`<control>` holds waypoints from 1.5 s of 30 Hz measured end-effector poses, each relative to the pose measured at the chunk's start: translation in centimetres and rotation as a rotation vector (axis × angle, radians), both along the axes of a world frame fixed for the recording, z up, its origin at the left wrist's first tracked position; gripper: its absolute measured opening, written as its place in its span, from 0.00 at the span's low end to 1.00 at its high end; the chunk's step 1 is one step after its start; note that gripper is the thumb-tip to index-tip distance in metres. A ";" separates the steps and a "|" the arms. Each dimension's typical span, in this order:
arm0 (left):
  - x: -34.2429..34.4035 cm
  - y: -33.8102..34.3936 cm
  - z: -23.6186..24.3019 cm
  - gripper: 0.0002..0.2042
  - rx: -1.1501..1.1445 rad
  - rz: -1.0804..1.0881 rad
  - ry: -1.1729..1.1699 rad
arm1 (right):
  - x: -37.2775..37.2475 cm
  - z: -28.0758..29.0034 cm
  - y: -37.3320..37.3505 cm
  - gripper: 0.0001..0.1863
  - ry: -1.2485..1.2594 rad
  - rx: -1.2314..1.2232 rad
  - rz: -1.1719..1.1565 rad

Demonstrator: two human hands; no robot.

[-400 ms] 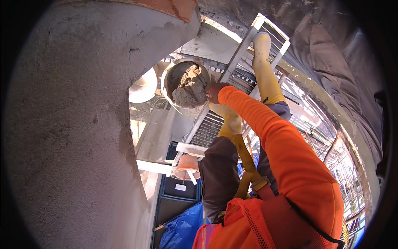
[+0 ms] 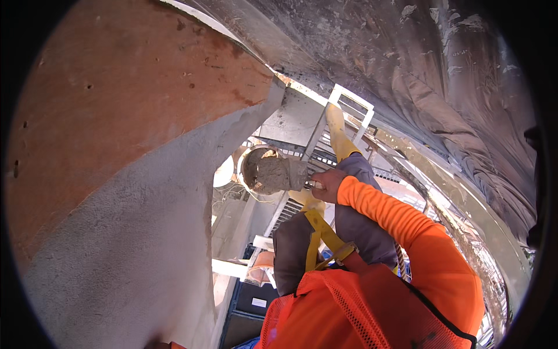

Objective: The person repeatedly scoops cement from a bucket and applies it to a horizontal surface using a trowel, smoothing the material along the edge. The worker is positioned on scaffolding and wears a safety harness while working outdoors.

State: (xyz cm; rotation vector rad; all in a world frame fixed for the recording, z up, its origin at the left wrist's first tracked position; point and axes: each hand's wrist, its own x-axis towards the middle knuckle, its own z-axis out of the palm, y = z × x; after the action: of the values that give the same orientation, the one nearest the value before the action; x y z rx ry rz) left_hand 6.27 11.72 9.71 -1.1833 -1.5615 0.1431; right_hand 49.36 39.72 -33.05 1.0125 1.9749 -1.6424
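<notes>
trowel (image 2: 285, 173), loaded with a heap of wet grey mortar (image 2: 268, 172), held out over the open mouth of a round bucket (image 2: 247, 166) that sits below, just beside the wall. the blade lies roughly level, mortar piled toward its far end, the lump overlapping the bucket's rim from this angle. cannot tell whether blade touches the rim.

right hand (image 2: 328, 185) is closed around the trowel's handle, fingers wrapped tight, knuckles toward the camera. arm comes up from the lower right in a bright orange sleeve (image 2: 407, 227), bent at the elbow.

left hand not seen anywhere in the view.

below the arm: orange mesh vest (image 2: 325, 314), yellow harness straps (image 2: 318, 232) running down to a metal buckle (image 2: 344, 251). grey trouser legs (image 2: 354, 227), one yellow rubber boot (image 2: 339, 136) set on a grey metal platform (image 2: 290, 122) with a white-framed edge; grating visible beside the bucket.

left of everything, the wall fills the view: lower part coated in rough grey plaster (image 2: 133, 244), upper part bare reddish brick surface (image 2: 128, 93), the boundary between them running diagonally up toward the platform. plaster edge lies near the bucket.

above and to the right, a dark grey tarpaulin sheet (image 2: 430, 87), creased and dusty, hangs over the scaffold. far below, through the gap, white beams and a dark box (image 2: 256, 299), small and well apart from the hand.
</notes>
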 end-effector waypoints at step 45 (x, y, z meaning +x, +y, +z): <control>7.6 32.4 14.0 0.35 0.203 0.093 0.181 | -13.6 37.5 34.0 0.16 0.898 0.440 -0.381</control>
State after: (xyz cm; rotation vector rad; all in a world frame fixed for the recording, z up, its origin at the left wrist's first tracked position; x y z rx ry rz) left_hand 13.83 44.12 23.67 -0.9150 -1.4350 0.1452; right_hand 35.72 73.72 4.47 0.9079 2.9700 -2.1746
